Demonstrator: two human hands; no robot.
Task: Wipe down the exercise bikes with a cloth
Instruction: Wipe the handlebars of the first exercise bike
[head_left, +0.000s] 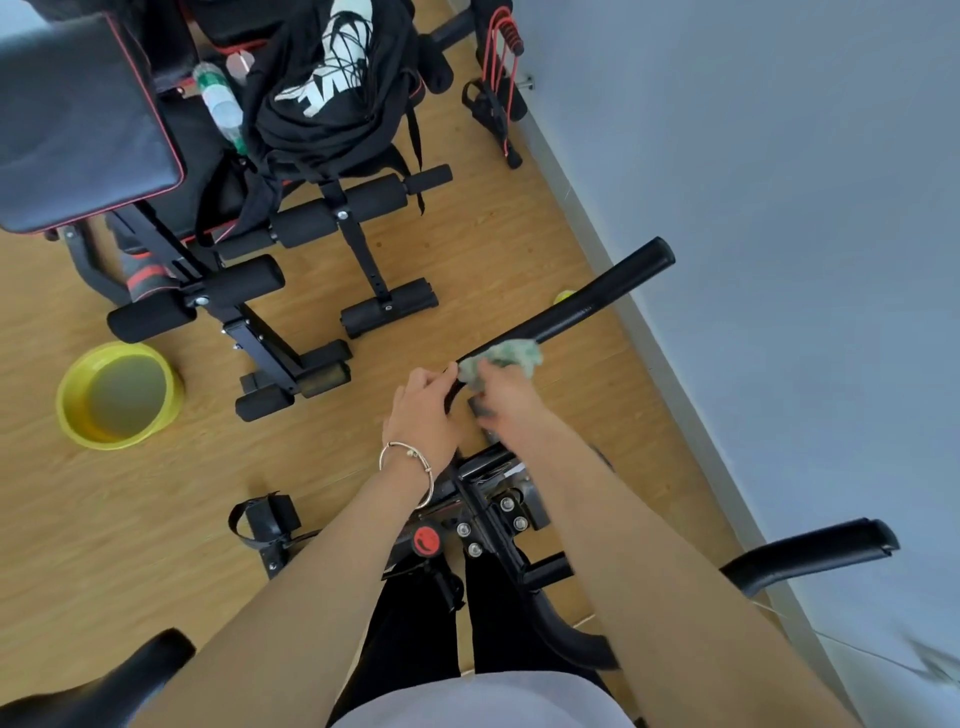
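— Wooden floor (519, 218) fills most of the view, with a pale grey wall (779, 208) running down the right. What stands on it?

— Biggest is a black weight bench (88, 119) at upper left, its pad cut off by the frame edge. A black garment (332, 104) with white print is draped over it and hides the lower end of a plastic bottle (221, 106). Below that is the exercise bike (488, 499), seen from above. The person's forearms and black trousers cover much of its frame.

— And the bars?

— One black handlebar (587, 304) slants up toward the wall. A second grip (810, 551) sticks out at lower right.

— Anything loose on the floor?

— A yellow bowl (119, 395) at left, well apart from the bike. Its inside is too dim to read.

— The hands?

— The left hand (426, 415) is at the handlebar's lower end, its fingers curled together on the bar, it seems, though blur softens them. The right hand (501, 397) is just beside it, fingers closed on a green cloth (504, 358). The cloth is bunched against the handlebar, low on the bar.

— Smaller things?

— A silver bracelet (410, 462) on the left wrist, and a red knob (426, 540) on the bike frame, just beside the left forearm.
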